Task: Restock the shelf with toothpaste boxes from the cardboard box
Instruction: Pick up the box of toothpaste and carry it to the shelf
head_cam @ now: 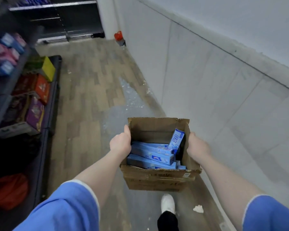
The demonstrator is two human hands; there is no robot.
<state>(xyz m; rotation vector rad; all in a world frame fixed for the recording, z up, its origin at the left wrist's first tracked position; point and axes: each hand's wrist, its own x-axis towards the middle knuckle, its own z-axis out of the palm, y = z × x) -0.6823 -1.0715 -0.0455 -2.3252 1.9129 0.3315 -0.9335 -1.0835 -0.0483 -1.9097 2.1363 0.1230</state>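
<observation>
1. Both hands are on the cardboard box point(158, 178): the left hand point(120, 142) curls over the left wall's top edge, thumb on the rim, and the right hand point(196, 145) clamps the right wall the same way. The box hangs between them, above the wood-look floor point(90, 90), open top facing up.
2. The toothpaste boxes point(151, 155) sit inside, between the two wrists. Neither hand touches them.
3. Most lie flat in a stack, long axis running left to right across the carton. One blue toothpaste box point(177, 137) leans upright in the far right corner, top end pointing up, closer to the right hand.
4. The shelf point(15, 67) of coloured packs runs along the person's left, well apart from the carton, so the left arm is the nearer one.
5. My read: the carton has to swing left toward that shelving before any box comes out.
</observation>
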